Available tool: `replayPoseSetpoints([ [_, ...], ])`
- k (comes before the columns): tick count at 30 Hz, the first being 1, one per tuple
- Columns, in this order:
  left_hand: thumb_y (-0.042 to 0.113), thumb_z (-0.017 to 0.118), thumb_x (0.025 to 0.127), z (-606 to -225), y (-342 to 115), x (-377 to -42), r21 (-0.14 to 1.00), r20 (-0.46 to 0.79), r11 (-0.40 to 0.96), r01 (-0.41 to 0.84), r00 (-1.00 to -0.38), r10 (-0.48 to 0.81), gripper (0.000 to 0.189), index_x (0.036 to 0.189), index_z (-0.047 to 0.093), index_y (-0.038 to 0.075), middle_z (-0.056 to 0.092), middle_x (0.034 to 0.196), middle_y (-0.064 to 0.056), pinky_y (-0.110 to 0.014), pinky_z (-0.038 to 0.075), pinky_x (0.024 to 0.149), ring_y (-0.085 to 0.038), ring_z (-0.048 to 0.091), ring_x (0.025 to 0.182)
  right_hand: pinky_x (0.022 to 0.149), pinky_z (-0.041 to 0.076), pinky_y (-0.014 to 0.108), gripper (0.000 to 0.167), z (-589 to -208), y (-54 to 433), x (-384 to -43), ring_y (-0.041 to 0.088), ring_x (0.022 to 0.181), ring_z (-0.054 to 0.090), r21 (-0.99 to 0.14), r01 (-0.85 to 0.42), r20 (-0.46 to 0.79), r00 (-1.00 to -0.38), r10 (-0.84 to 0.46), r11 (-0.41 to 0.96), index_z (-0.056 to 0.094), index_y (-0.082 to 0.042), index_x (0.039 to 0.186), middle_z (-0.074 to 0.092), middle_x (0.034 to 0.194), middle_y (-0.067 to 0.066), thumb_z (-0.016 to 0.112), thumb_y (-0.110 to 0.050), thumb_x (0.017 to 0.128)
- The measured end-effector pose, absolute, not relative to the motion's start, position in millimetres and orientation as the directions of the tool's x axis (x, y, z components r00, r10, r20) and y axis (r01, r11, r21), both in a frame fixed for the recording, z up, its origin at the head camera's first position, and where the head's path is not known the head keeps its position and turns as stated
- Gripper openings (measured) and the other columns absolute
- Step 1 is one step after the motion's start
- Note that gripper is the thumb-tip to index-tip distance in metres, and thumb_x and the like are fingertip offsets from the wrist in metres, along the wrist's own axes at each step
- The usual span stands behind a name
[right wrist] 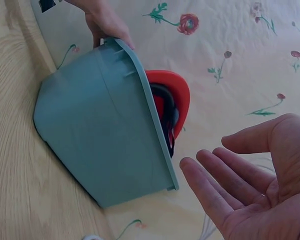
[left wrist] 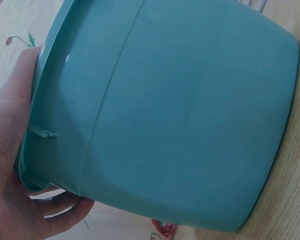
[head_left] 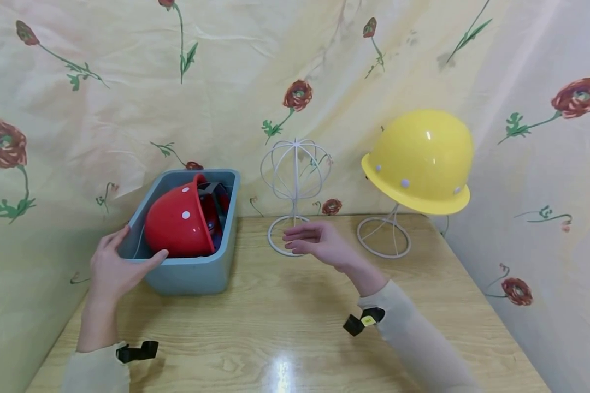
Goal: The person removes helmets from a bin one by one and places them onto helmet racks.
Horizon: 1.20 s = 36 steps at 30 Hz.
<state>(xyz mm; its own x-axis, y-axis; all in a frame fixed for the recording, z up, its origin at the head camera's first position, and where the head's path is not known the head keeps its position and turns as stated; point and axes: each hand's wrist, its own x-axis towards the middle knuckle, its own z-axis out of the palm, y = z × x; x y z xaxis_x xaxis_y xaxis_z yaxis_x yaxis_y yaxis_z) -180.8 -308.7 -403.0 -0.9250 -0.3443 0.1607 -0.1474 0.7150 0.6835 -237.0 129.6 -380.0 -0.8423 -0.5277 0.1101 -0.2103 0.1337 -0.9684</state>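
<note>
A blue-grey plastic bin (head_left: 192, 275) stands at the left of the table. Inside it lies a red hard hat (head_left: 174, 224) on its side, its dark inner straps facing right. My left hand (head_left: 115, 267) grips the bin's near left corner, thumb over the front rim and fingers along the outer side; in the left wrist view the fingers curl beneath the rim. My right hand (head_left: 319, 243) hovers over the table, holding nothing, fingers loosely bent. Behind it is a bare white wire hat stand (head_left: 295, 199). Farther right, a yellow hard hat (head_left: 425, 161) sits tilted on another wire stand (head_left: 383, 254).
The wooden table (head_left: 255, 333) runs back to a wall hung with flowered cloth (head_left: 236, 109). A second cloth-covered wall (head_left: 536, 218) borders the right side. The bin stands close to the left wall.
</note>
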Motion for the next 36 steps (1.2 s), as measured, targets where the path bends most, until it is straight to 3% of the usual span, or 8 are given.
replayPoseSetpoints([
  [8,0.05,0.082,0.089,-399,-308,-180,0.687,0.158,0.711,-0.15,-0.924,-0.347,0.108,0.171,0.022,0.012,0.023,0.17,-0.032,-0.077,0.05,0.102,-0.056,0.027,0.153,0.094,0.066,0.037,0.036,-376,105,-236,0.034,0.113,0.077,-0.964,-0.237,0.132,-0.823,-0.553,0.122,0.064,0.012,0.135,0.07,0.13,0.034,0.063,0.004,0.1],
  [15,0.051,0.081,0.089,-397,-308,-181,0.686,0.161,0.714,-0.141,-0.927,-0.338,0.108,0.171,0.022,0.012,0.023,0.169,-0.032,-0.077,0.051,0.101,-0.057,0.027,0.152,0.095,0.066,0.04,0.034,-373,92,-233,0.04,0.115,0.076,-0.949,-0.293,0.171,-0.782,-0.599,0.112,0.064,0.014,0.133,0.071,0.13,0.033,0.063,0.003,0.101],
  [36,0.051,0.081,0.089,-401,-309,-181,0.678,0.112,0.71,-0.19,-0.928,-0.355,0.109,0.171,0.02,0.013,0.021,0.171,-0.032,-0.076,0.052,0.102,-0.056,0.026,0.153,0.086,0.067,0.032,0.031,-380,52,-225,0.033,0.102,0.08,-0.921,-0.358,0.193,-0.762,-0.618,0.153,0.07,0.006,0.13,0.077,0.122,0.024,0.066,-0.003,0.101],
])
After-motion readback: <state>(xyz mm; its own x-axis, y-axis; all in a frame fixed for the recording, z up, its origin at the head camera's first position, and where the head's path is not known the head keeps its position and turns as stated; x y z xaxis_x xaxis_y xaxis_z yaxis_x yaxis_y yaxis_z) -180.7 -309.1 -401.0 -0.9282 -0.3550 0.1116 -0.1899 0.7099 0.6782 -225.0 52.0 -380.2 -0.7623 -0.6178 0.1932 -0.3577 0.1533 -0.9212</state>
